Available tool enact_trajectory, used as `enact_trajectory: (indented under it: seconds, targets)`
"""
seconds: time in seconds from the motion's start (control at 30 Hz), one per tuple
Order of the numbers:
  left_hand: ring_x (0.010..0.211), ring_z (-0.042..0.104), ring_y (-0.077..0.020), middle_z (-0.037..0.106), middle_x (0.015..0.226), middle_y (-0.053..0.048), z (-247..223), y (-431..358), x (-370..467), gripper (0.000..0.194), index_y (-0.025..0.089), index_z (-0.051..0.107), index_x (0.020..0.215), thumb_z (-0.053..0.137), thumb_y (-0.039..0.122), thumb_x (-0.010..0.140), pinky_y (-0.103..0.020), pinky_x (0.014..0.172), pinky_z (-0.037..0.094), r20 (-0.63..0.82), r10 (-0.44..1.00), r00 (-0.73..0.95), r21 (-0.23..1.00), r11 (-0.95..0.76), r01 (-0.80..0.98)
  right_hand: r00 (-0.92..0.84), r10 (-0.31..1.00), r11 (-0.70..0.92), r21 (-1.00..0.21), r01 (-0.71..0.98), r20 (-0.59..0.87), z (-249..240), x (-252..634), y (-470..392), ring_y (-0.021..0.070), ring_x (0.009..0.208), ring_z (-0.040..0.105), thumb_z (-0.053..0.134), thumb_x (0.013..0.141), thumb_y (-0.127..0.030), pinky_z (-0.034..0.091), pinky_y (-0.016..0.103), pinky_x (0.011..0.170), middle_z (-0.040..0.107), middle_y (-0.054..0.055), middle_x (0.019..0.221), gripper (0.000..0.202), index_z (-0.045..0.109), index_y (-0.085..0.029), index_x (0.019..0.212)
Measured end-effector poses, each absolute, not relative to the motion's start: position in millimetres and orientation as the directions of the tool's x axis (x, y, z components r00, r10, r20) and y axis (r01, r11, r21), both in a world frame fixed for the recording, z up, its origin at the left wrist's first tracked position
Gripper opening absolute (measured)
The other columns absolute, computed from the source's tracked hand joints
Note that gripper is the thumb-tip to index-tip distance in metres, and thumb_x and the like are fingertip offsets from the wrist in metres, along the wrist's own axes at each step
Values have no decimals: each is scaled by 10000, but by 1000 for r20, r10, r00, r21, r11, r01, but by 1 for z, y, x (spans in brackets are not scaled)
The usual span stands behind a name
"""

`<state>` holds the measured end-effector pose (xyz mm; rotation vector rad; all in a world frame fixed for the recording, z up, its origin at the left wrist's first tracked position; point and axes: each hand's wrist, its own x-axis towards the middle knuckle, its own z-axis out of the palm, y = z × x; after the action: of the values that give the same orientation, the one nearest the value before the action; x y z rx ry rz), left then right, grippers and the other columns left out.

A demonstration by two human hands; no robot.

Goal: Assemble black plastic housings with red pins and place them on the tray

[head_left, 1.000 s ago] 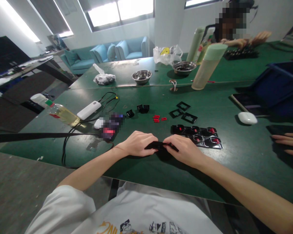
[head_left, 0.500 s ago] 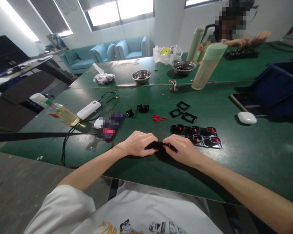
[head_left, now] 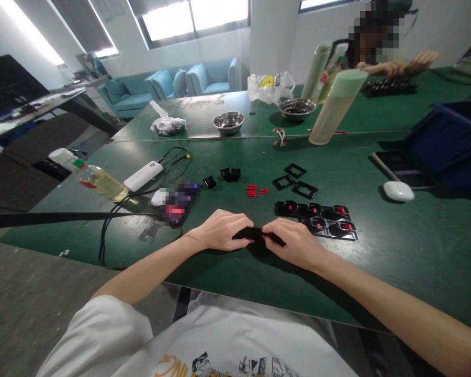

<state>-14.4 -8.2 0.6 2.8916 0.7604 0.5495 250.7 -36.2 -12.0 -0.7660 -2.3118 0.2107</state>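
My left hand [head_left: 228,230] and my right hand [head_left: 292,238] grip a dark black part [head_left: 255,234] from either side, low over the green table. Its detail is lost in shadow and behind my fingers. Just right of my right hand lie several black units with red pieces [head_left: 325,212]. Beyond my hands are small red pieces [head_left: 251,191], three flat black frames [head_left: 305,189] and a few black blocks [head_left: 230,174].
On the left lie a phone [head_left: 180,204], cables, a white power bank [head_left: 143,176] and a bottle [head_left: 100,180]. Metal bowls [head_left: 228,123] and a tall bottle [head_left: 335,107] stand farther back. To the right are a white case [head_left: 398,191] and blue bin [head_left: 447,139]. Across sits a person.
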Motion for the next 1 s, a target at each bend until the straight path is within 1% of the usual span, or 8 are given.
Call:
enact_trajectory:
  seconds: [0.13,0.43,0.7,1.0]
  targets:
    - [811,738,-170,771,999,-29,1,-8,-14,296,198,653,1122,588,474,1036,-281,702,460,298,508,808,199,-861,467,-595,606,794,-365,486,528,-12,251,-35,181,748,705,579,963,-154,557,284,683,746,41,863,114,662,-226,989]
    - [843,745,-176,770,1005,-35,1,-9,-14,298,203,651,1127,590,477,1026,-280,716,473,277,518,809,198,-855,479,-603,587,809,-361,464,541,-11,251,-36,201,769,703,575,955,-140,560,313,712,735,45,861,125,660,-224,990]
    - [830,741,-173,769,998,-29,1,-8,-14,291,199,650,1124,589,469,1031,-280,703,472,302,502,810,195,-865,463,-615,581,813,-346,468,533,-10,252,-35,203,780,692,585,954,-140,553,323,732,733,45,868,105,645,-221,984]
    - [849,739,-176,762,994,-40,2,-9,-14,300,200,660,1135,590,470,1026,-274,731,495,270,517,812,206,-855,476,-614,594,805,-364,470,520,-9,252,-35,203,780,684,585,949,-141,542,324,727,736,46,877,117,657,-228,983]
